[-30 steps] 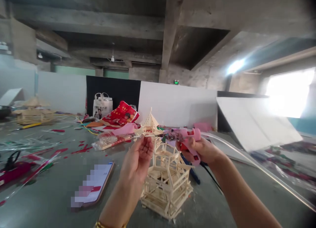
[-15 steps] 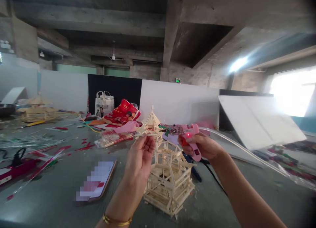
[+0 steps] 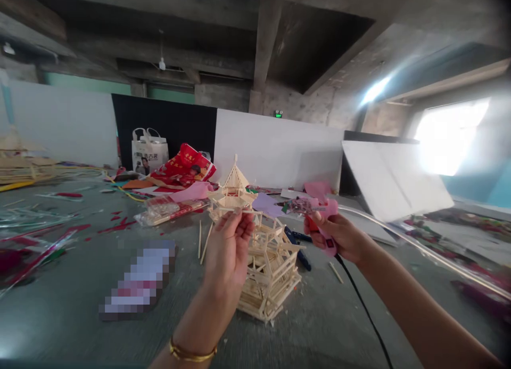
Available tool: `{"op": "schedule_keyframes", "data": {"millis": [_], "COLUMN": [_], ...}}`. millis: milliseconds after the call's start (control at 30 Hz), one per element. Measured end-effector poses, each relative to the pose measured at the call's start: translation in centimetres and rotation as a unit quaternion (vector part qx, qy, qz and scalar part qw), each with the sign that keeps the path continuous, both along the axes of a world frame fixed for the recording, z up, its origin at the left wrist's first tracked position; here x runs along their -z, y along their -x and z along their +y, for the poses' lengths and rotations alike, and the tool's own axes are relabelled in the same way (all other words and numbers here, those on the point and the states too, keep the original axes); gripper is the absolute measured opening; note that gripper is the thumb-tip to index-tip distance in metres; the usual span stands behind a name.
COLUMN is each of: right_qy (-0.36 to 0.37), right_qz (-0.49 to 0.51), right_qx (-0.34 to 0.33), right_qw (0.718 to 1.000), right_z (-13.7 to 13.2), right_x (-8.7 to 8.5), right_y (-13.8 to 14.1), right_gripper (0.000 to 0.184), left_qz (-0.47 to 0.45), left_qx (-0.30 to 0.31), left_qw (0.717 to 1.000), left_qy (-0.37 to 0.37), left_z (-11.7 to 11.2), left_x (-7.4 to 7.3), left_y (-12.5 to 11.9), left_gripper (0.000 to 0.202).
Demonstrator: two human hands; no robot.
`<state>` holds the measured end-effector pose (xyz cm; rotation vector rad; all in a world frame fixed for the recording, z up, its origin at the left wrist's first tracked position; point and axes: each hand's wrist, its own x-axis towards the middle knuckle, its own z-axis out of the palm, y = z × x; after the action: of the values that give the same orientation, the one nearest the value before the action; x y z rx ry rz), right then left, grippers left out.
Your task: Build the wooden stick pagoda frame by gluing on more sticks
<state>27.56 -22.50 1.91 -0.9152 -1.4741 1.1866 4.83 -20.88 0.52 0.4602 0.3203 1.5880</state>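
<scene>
My left hand [image 3: 228, 241] pinches a thin wooden stick [image 3: 249, 212] between thumb and fingertips, above a hexagonal wooden stick frame [image 3: 275, 276]. My right hand [image 3: 343, 233] is wrapped round the handle of a pink hot glue gun [image 3: 331, 212]. The gun's nozzle points left towards the stick, with a gap between them. A glue stick [image 3: 383, 225] trails from its back and a black cord [image 3: 361, 302] from its handle. Behind my left hand rises a pointed wooden pagoda roof [image 3: 235, 181], its lower part partly hidden.
A phone [image 3: 139, 278] lies left of the frame. Dark blue pliers [image 3: 302, 257] are beside the frame, and loose sticks [image 3: 200, 241] lie nearby. Farther back are a plastic packet [image 3: 171, 209], a red bag [image 3: 183, 169] and a white carrier bag [image 3: 149, 152]. Another wooden model [image 3: 24, 158] stands far left.
The glue gun has moved right, away from the stick in my left hand, so its nozzle is farther off. The view has turned to the right. Both hands keep their hold.
</scene>
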Motion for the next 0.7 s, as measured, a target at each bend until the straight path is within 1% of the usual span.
{"op": "schedule_keyframes", "data": {"millis": [67, 133, 233, 300, 367, 533, 700], "right_qy": [-0.002, -0.016, -0.041, -0.053, -0.059, -0.074, -0.065], "right_qz": [-0.001, -0.003, -0.009, -0.017, -0.024, -0.035, -0.061], "right_qx": [0.005, -0.005, -0.026, -0.032, -0.035, -0.021, -0.024], "right_qw": [1.0, 1.0, 0.999, 0.998, 0.997, 0.996, 0.996], "right_z": [-1.3, -2.6, -4.3, -5.2, -5.8, -6.8, -7.4], "right_x": [0.2, 0.2, 0.0, -0.1, -0.1, 0.2, 0.0], "right_y": [-0.1, -0.2, -0.3, -0.4, -0.5, -0.9, -1.3], "right_gripper": [0.042, 0.042, 0.043, 0.044, 0.043, 0.042, 0.041], "left_qz": [0.008, 0.014, 0.036, 0.052, 0.055, 0.033, 0.02], "left_qx": [-0.001, -0.014, -0.046, -0.053, -0.042, 0.006, 0.023], "left_qw": [1.0, 1.0, 0.997, 0.995, 0.995, 0.999, 0.999], "left_qy": [-0.001, -0.011, -0.053, -0.072, -0.071, -0.026, -0.023], "left_z": [-0.3, -0.9, -2.0, -2.5, -2.8, -2.9, -3.4], "left_x": [-0.3, -0.8, -1.6, -1.9, -1.9, -1.7, -1.6], "left_y": [-0.3, -0.5, -0.8, -1.1, -1.5, -2.4, -2.8], "left_gripper": [0.01, 0.011, 0.012, 0.013, 0.013, 0.015, 0.015]}}
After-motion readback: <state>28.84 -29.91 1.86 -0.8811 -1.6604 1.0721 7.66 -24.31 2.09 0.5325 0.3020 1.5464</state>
